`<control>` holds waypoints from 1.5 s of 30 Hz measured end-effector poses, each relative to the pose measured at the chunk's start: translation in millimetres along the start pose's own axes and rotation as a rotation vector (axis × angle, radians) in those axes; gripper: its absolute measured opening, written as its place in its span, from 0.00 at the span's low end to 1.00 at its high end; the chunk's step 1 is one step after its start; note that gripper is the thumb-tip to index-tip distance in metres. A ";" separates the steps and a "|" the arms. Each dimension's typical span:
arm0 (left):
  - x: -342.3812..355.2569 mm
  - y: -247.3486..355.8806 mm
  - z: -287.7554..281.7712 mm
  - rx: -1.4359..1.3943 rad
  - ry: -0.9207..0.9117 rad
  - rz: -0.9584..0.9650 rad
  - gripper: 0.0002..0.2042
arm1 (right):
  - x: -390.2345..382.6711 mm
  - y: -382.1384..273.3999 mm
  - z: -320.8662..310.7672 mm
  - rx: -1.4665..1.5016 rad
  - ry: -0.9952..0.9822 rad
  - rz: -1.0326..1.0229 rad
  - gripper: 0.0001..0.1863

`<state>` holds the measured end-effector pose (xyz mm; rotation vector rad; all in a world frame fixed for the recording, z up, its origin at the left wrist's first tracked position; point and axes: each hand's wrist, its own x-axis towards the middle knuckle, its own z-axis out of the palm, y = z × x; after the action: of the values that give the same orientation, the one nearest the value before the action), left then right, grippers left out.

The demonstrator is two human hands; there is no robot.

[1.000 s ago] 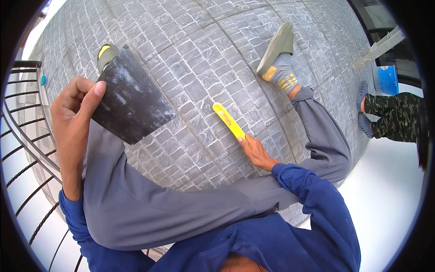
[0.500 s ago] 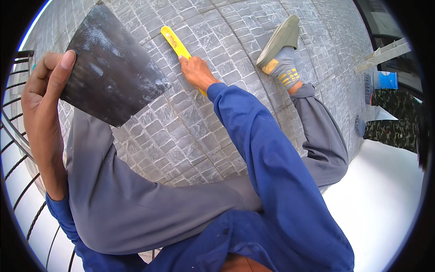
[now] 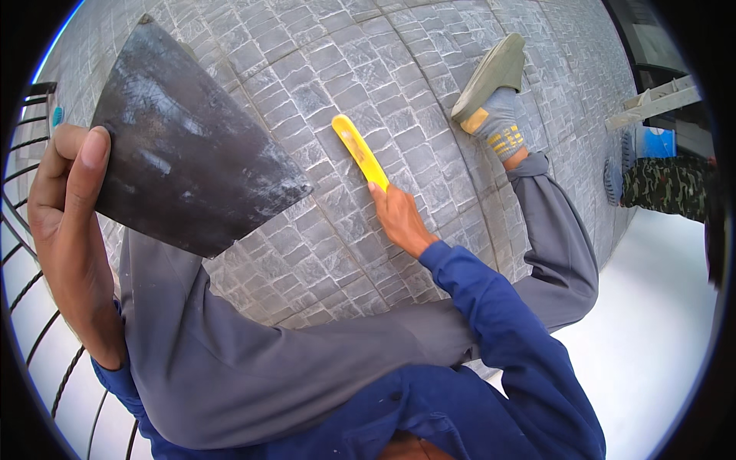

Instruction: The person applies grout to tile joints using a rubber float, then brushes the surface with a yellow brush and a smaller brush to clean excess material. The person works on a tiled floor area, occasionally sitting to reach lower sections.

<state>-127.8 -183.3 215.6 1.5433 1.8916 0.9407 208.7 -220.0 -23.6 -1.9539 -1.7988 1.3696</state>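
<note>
My left hand (image 3: 73, 207) is closed on the left edge of a dark, smudged flat plate (image 3: 180, 138), thumb on its near face. The plate is four-sided and held tilted above my knee and the floor; whitish scuffs mark its surface. To the right of it, my right hand (image 3: 402, 218) grips a long, narrow yellow tool (image 3: 359, 149) with a rounded end and a worn patch. That end points up and left, away from me and apart from the plate. The tool's other end is hidden by my hand, so its exact kind does not show.
Grey stone-patterned paving (image 3: 307, 92) lies beneath. My bent legs in grey trousers (image 3: 307, 360) and a shoe (image 3: 494, 77) frame the space. Black twisted railing bars (image 3: 65, 383) stand at the left. At the right are another person's camouflage-clad leg (image 3: 667, 184), a blue container (image 3: 658, 143) and a pale beam (image 3: 652, 103).
My right hand has drawn the yellow tool back toward me and to the right, away from the plate. The plate and my left hand sit slightly lower in view.
</note>
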 end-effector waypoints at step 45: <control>5.5 -19.0 -1.4 -0.193 0.020 0.039 0.11 | -61.0 48.5 -72.8 0.322 -0.388 0.161 0.22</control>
<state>-141.8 -180.3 201.8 1.4654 1.7330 1.1249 301.8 -252.4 17.2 -1.7837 -1.4499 2.0636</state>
